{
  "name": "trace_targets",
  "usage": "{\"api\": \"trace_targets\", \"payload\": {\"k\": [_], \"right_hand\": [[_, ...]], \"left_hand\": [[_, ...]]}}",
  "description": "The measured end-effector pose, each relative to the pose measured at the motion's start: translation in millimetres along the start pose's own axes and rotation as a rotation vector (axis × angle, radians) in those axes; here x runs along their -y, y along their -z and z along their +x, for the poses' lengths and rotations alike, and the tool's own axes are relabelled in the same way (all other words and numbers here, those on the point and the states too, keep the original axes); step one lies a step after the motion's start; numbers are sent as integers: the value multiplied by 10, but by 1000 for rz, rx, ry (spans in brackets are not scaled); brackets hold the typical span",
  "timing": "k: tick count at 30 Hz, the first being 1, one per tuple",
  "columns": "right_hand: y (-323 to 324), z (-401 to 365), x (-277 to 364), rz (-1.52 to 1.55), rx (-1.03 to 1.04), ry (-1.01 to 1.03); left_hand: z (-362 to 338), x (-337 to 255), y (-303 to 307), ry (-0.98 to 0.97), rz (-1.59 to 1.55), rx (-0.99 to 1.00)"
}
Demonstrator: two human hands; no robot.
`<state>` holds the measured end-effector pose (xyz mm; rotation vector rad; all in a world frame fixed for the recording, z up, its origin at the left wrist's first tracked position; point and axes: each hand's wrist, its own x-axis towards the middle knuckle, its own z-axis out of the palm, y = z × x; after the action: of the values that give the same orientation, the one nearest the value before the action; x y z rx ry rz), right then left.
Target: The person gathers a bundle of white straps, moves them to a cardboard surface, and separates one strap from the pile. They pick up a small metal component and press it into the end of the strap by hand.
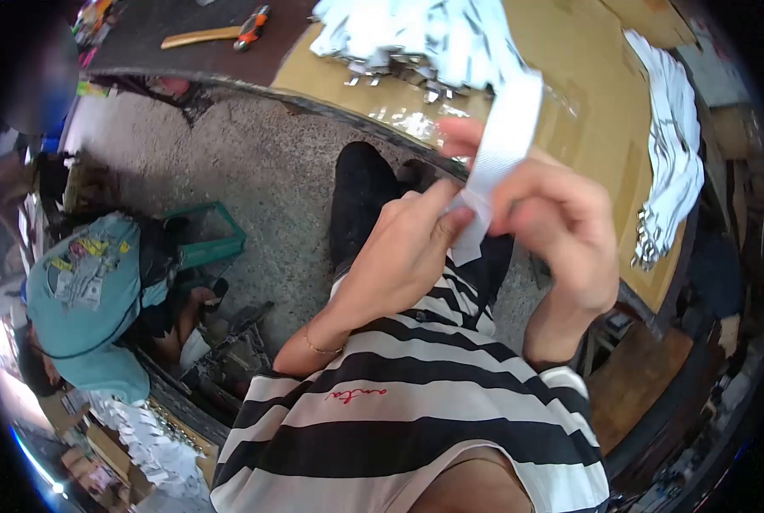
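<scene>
A white strap (508, 128) runs between my hands above my lap, its upper end reaching over the edge of the cardboard-covered table (570, 107). My left hand (409, 244) is closed, pinching the lower part of the strap between thumb and fingers. Close on the right, my right hand (561, 222) has its fingers curled round the strap's right side. Just past the strap lies a pile of white straps (416, 34) with metal ends facing me. Another bundle of white straps (674, 145) lies at the table's right side, its metal ends toward me.
A hammer (215, 36) with a wooden handle lies on the dark tabletop at the upper left. On the left sits another person in a teal shirt (91, 291), near a green stool (211, 235). More white straps (142, 436) are at the lower left.
</scene>
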<state>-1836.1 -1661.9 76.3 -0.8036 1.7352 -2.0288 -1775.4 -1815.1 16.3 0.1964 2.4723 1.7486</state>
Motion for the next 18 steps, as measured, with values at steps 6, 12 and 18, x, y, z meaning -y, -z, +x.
{"api": "trace_targets", "payload": {"k": [6,12,18], "right_hand": [[-297,-151,254,-768,238,236],[473,-504,108,27,106,486],[853,-1101,-354,66,-381,-6]], "left_hand": [[82,246,-547,-364,-244,-121],[271,-11,-350,-469,-17,-96],[405,-178,-368,-541,150,-138]]}}
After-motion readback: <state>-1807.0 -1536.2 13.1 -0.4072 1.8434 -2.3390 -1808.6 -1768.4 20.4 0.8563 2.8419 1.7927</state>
